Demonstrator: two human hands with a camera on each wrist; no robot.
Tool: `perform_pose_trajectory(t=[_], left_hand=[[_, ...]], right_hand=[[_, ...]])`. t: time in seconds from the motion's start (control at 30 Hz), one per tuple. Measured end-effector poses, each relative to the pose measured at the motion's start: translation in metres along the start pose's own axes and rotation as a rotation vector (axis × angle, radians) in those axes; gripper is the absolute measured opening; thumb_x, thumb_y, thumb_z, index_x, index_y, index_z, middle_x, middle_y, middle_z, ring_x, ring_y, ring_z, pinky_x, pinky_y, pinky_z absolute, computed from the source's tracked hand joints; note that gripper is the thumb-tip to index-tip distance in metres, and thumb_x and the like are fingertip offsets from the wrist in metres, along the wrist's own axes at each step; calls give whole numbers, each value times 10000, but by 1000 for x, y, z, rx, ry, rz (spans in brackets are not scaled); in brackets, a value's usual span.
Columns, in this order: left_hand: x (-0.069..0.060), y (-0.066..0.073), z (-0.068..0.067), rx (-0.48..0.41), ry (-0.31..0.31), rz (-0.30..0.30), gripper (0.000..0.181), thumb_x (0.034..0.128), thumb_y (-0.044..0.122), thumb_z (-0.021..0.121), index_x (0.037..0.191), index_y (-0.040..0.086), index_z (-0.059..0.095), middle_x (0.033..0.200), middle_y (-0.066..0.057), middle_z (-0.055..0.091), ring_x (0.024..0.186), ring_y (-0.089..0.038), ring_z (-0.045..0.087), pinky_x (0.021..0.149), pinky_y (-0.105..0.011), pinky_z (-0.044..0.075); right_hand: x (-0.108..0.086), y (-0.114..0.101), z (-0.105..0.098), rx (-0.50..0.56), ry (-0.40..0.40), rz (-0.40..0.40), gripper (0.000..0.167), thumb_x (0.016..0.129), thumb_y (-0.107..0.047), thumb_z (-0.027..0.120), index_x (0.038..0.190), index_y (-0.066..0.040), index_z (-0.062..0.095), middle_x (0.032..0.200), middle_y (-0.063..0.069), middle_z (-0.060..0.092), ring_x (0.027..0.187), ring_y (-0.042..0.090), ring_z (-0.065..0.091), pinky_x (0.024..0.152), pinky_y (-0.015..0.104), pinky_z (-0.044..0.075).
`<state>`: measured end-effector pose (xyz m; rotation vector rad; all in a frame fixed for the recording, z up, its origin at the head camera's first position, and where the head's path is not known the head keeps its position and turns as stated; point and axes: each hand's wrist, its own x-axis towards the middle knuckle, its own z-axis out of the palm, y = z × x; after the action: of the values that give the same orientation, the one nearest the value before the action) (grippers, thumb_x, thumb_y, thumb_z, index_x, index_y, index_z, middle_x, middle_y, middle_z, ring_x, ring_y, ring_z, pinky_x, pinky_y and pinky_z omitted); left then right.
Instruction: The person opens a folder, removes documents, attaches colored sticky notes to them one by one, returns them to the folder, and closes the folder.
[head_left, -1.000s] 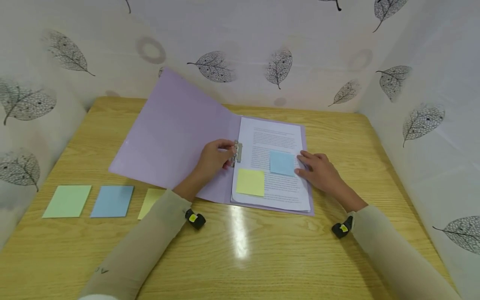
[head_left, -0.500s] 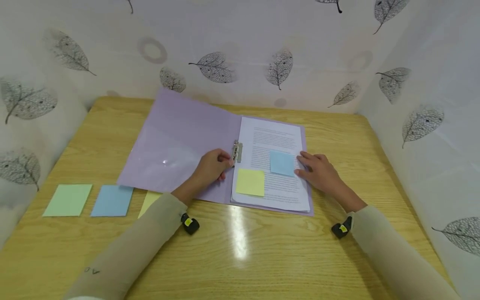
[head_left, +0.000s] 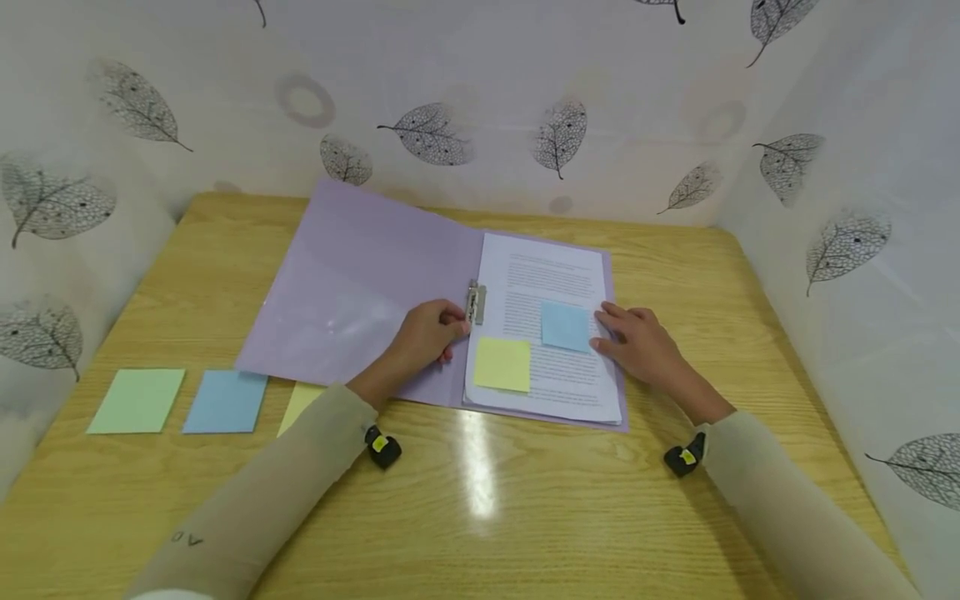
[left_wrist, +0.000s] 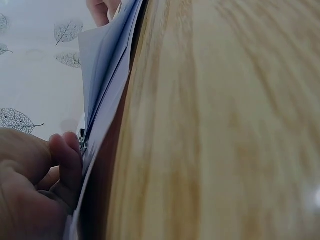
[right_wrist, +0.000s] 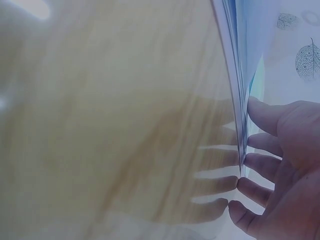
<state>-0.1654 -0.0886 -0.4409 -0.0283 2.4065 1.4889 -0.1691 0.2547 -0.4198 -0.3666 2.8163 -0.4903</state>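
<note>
A lilac clip folder (head_left: 360,283) lies spread on the table, its cover raised off the table at the left. Printed sheets (head_left: 555,267) lie on its right side, bearing a yellow sticky note (head_left: 502,365) and a blue sticky note (head_left: 565,326). My left hand (head_left: 427,333) has its fingers curled at the lower end of the folder's metal clip (head_left: 476,303), pinching it with thumb and forefinger. The left wrist view shows those fingers beside the clip (left_wrist: 83,139). Spread fingers of my right hand (head_left: 637,342) rest against the sheets' right edge, also in the right wrist view.
On the wooden table (head_left: 570,508), a green sticky pad (head_left: 137,401) and a blue sticky pad (head_left: 225,402) lie in a row at the left. A yellow sticky pad (head_left: 300,404) is partly hidden by my left sleeve and the cover. Leaf-patterned cloth (head_left: 495,75) surrounds the table's back and sides.
My left hand has moved down slightly along the metal clip, from its upper part to its lower end. The folder's cover has sunk lower. My right hand stays in place.
</note>
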Motion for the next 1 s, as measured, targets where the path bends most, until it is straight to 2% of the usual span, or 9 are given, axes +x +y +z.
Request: perform_pose_trajectory(t=[0.43, 0.6, 0.8, 1.0], left_hand=[[1, 7, 1, 65, 10, 17, 253, 962, 160, 697, 1165, 24, 632, 925, -89, 655, 542, -132, 568, 484, -257, 503], [0, 6, 0, 39, 2, 9, 263, 970, 168, 686, 1185, 29, 625, 947, -91, 657, 567, -146, 578, 496, -262, 508], [0, 3, 1, -36, 8, 13, 286, 963, 161, 695, 1209, 42, 612, 1002, -98, 648, 608, -149, 599, 524, -263, 528], [-9, 5, 0, -66, 65, 85, 386, 962, 158, 679, 1320, 58, 575, 1085, -93, 621, 653, -155, 613, 568, -270, 526]], right_hand=[[-1, -1, -4, 0, 8, -6, 620, 1028, -337, 587, 1538, -47, 387, 1641, 161, 283, 1454, 486, 241, 1132, 682, 254], [-1, -1, -4, 3, 4, -2, 623, 1028, -338, 584, 1541, -48, 381, 1643, 159, 278, 1459, 486, 232, 1136, 682, 248], [0, 1, -1, -9, -4, 7, 622, 1031, -330, 578, 1545, -49, 370, 1648, 158, 266, 1462, 484, 228, 1139, 676, 250], [2, 4, 2, -7, 6, -1, 623, 1026, -345, 587, 1541, -57, 385, 1646, 146, 279, 1459, 483, 239, 1118, 694, 269]])
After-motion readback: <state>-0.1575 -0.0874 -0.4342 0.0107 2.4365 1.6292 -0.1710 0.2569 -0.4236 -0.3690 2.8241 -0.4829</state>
